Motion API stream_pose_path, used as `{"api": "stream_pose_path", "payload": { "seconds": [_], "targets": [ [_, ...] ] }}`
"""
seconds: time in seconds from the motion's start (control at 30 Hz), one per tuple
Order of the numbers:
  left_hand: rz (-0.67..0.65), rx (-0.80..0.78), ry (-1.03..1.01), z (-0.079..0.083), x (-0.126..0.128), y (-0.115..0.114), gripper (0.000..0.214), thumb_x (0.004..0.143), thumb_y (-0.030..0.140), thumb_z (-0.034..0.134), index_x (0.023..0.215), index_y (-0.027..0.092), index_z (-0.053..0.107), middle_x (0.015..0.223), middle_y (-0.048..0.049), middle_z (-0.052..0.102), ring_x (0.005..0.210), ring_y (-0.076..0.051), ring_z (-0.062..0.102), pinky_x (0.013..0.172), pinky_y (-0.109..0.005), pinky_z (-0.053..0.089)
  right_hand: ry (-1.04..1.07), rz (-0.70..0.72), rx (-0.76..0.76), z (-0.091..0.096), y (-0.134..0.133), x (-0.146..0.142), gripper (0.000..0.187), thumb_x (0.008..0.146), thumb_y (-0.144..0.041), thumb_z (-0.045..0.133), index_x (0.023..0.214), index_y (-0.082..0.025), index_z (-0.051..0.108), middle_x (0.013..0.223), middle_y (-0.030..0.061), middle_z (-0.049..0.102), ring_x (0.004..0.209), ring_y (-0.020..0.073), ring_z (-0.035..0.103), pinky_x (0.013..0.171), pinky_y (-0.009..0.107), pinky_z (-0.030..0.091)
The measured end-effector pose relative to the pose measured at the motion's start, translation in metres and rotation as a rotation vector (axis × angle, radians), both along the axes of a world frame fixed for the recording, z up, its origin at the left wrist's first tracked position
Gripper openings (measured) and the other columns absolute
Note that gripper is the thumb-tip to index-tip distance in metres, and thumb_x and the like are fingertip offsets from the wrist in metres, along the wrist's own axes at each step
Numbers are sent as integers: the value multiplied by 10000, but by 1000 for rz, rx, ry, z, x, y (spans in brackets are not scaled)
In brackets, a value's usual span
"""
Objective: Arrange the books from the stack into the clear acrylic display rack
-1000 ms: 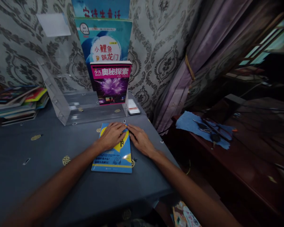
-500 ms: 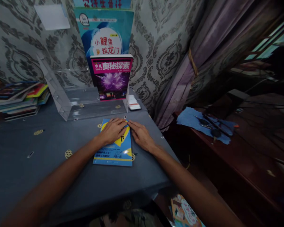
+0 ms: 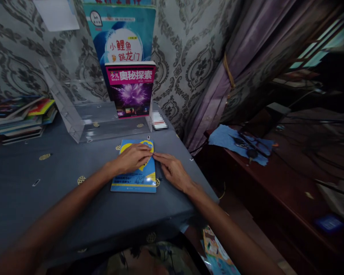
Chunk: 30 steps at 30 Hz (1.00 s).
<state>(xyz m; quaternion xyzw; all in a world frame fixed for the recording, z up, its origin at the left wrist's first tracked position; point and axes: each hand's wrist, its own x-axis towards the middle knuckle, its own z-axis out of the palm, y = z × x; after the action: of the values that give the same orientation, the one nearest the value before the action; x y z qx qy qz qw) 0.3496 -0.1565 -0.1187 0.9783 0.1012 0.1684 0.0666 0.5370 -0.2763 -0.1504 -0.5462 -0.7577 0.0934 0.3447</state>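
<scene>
A blue book (image 3: 134,183) with a yellow heart shape on its cover lies flat on the cloth-covered table (image 3: 83,214). Across the upper part of the cover rests my left hand (image 3: 133,157), fingers stretched out flat and pointing right. My right hand (image 3: 173,170) lies at the book's right edge, its straight fingertips meeting those of the left hand at the edge. Behind the book stands a clear acrylic book rack (image 3: 114,131). On its right side a magenta and purple book (image 3: 134,91) leans in front of a taller teal book (image 3: 145,38).
A stack of books (image 3: 20,118) sits at the left. A small blurred-out item (image 3: 159,120) lies right of the rack. Beyond the table's right edge, a dark red cabinet (image 3: 255,187) holds a blue cloth (image 3: 223,139) with tools. Books (image 3: 218,250) lie below the table edge.
My right hand has slid a little toward me along the book's right edge. The left hand stays on the cover. The whole view has shifted slightly.
</scene>
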Motion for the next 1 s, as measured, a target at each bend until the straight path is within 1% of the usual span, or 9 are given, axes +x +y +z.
{"api": "stream_pose_path", "payload": {
  "seconds": [0.07,0.2,0.37,0.53,0.6,0.73,0.83,1.0],
  "targets": [
    [-19,6,-12,0,-4,-9,268,1005,266,459,1109,202,697,1179,-62,709,1142,-204,630,1037,-404,479,4,11,1,2,-11,-2,561,826,-12,441,1290,-244,654,1305,74,666,1218,234,615,1041,469,508],
    [-57,-3,-49,-6,-18,-27,267,999,267,475,1159,201,678,1224,-58,698,1195,-219,600,1060,-442,471,-15,43,21,2,-30,-8,505,855,-35,446,1273,-218,663,1309,92,661,1206,233,622,1027,461,520],
    [-94,-54,-57,-10,-35,-47,293,1006,254,450,1205,209,660,1260,-74,680,1244,-220,565,1076,-472,459,-23,68,43,-2,-51,-16,495,880,-51,450,1292,-244,646,1301,79,666,1180,225,635,999,442,541],
    [-157,-41,-49,-6,-47,-63,318,997,211,452,1262,208,627,1246,-77,688,1288,-222,536,1094,-486,439,12,71,73,-6,-71,-25,528,889,-45,428,1340,-256,604,1290,81,673,1171,221,639,983,451,551],
    [-185,-19,-44,-3,-50,-68,324,987,197,472,1276,192,616,1232,-79,697,1297,-228,533,1109,-485,423,21,60,107,-7,-77,-29,522,898,-43,422,1339,-256,602,1275,85,681,1159,218,648,966,446,561],
    [-236,18,-33,0,-54,-75,302,966,180,505,1239,180,634,1231,-77,700,1299,-231,538,1135,-472,396,34,63,195,-9,-86,-34,488,909,-31,442,1323,-232,606,1234,97,704,1142,210,662,944,429,572],
    [-263,13,-34,-3,-54,-77,306,942,177,535,1229,186,643,1234,-81,698,1295,-233,541,1139,-462,393,30,73,219,-10,-87,-35,488,908,-24,461,1326,-232,600,1194,96,722,1118,210,672,914,416,580],
    [-276,25,-61,-9,-53,-78,323,924,180,562,1239,156,629,1237,-107,692,1250,-242,572,1122,-464,413,-1,65,257,-11,-86,-36,478,906,-19,457,1302,-231,619,1157,89,738,1076,213,686,884,403,582]
  ]
}}
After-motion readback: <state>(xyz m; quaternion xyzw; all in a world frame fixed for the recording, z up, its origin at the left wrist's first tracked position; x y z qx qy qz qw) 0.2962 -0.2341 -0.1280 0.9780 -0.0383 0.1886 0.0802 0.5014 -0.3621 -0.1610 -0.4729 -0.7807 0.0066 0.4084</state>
